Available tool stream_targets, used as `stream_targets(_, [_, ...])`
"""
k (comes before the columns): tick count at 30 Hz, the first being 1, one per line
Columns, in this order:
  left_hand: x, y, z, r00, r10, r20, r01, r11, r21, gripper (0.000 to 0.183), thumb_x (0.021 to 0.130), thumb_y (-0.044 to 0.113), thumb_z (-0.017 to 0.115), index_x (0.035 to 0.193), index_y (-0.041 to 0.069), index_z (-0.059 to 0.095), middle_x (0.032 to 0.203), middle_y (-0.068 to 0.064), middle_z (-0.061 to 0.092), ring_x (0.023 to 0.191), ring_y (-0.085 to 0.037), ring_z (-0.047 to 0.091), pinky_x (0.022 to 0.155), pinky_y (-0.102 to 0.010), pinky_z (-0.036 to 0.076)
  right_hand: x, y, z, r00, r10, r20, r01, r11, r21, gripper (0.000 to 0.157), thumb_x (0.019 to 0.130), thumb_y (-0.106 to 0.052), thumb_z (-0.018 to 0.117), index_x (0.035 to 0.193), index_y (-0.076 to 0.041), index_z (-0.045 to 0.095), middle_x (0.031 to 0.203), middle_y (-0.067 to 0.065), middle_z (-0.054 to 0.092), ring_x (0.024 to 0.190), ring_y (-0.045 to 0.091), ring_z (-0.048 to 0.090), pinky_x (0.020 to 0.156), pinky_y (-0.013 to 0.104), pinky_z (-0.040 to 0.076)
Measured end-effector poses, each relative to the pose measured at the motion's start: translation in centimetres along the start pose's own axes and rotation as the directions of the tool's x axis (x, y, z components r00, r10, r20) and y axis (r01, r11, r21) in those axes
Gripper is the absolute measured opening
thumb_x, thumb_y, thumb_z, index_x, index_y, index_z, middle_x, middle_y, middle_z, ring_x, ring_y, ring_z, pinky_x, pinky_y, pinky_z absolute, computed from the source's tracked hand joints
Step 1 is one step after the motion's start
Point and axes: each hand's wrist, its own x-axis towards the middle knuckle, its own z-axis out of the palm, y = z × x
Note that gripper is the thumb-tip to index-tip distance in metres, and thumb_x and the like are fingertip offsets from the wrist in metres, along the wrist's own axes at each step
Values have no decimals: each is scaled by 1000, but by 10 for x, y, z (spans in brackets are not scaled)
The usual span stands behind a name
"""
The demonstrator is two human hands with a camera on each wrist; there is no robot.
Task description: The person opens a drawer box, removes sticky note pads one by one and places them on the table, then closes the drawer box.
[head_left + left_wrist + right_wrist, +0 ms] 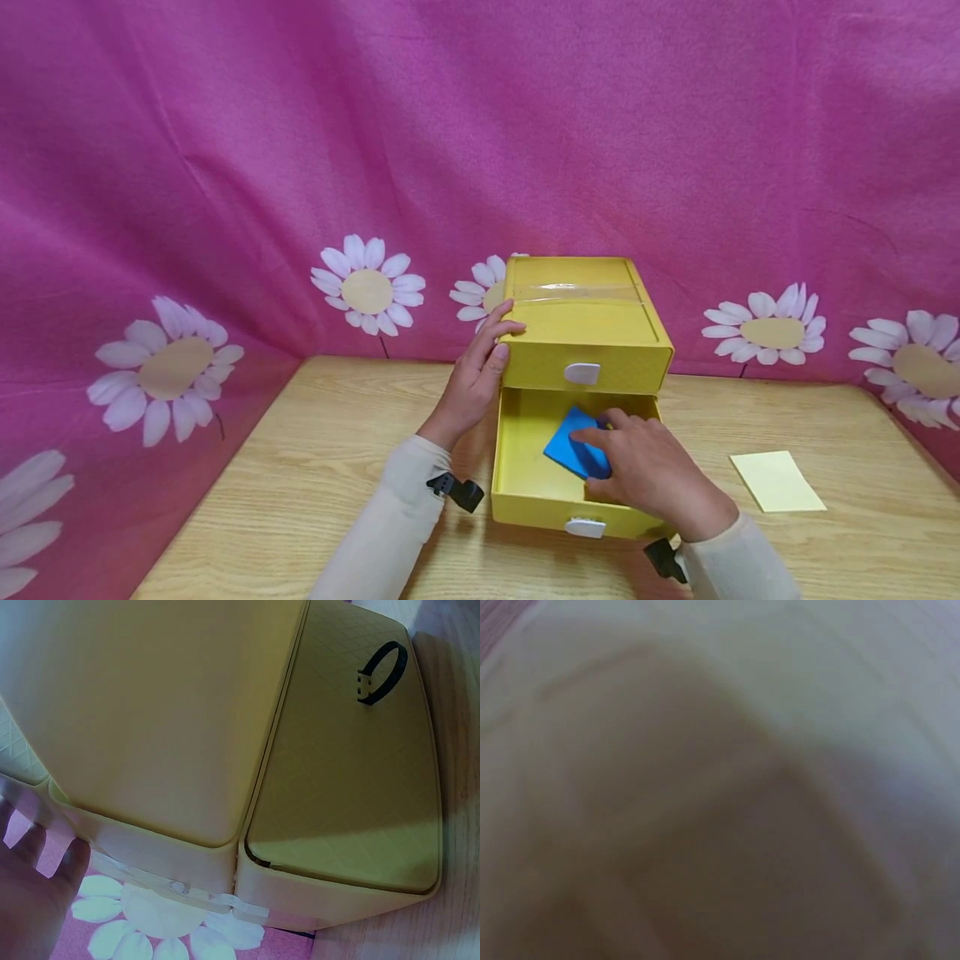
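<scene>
A yellow two-drawer box (585,300) stands on the wooden table with its lower drawer (525,496) pulled out. My left hand (474,379) rests against the upper left edge of the box, fingertips over its top. In the left wrist view that hand (37,874) is at the lower left, by the box's edge. Inside the open drawer lies a square blue sticky-note pad (573,446). Over its right part is my right hand (648,462), fingers bent and thumb near the pad's lower corner. Whether they pinch the pad is hidden. The right wrist view is blurred.
A pale yellow sticky note (778,482) lies on the table to the right. White pull tabs (582,373) are on the drawer fronts. A black loop (384,673) sticks out from the box's side. Pink flowered cloth (480,150) hangs behind the table.
</scene>
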Motion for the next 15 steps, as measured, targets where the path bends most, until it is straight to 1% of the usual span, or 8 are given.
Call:
stream_targets(4, [0, -19, 2, 1000, 7, -4, -6, 1000, 9, 30, 104, 10, 38, 132, 12, 49, 157, -2, 28, 145, -15, 21, 116, -39, 22, -2, 0, 0, 1000, -18, -7, 18, 1000, -16, 54, 73, -43, 81, 121, -21, 68, 113, 13, 63, 99, 28, 58, 74, 44, 49])
stream_targets(5, [0, -21, 2, 1000, 9, -3, -9, 1000, 8, 30, 104, 12, 38, 132, 13, 50, 157, 0, 28, 145, -14, 21, 116, -39, 22, -2, 1, 0, 1000, -22, -10, 22, 1000, -22, 54, 73, -43, 80, 121, -22, 68, 112, 13, 63, 98, 27, 58, 73, 44, 48])
stream_targets(10, [-1, -25, 2, 1000, 19, 0, -19, 1000, -5, 30, 105, 18, 37, 133, 16, 49, 157, 5, 27, 145, -13, 20, 116, -38, 21, -3, 2, 1, 999, -38, -2, 38, 998, -49, 54, 74, -44, 79, 123, -24, 67, 107, 11, 64, 91, 24, 57, 71, 41, 47])
stream_targets(15, [-1, -23, 2, 1000, 7, -4, -7, 1000, 9, 30, 104, 12, 38, 132, 14, 49, 157, 4, 27, 145, -14, 22, 116, -38, 22, -3, 3, 2, 999, -51, -5, 51, 997, -53, 53, 74, -43, 79, 123, -24, 67, 101, 9, 64, 85, 22, 56, 67, 38, 46])
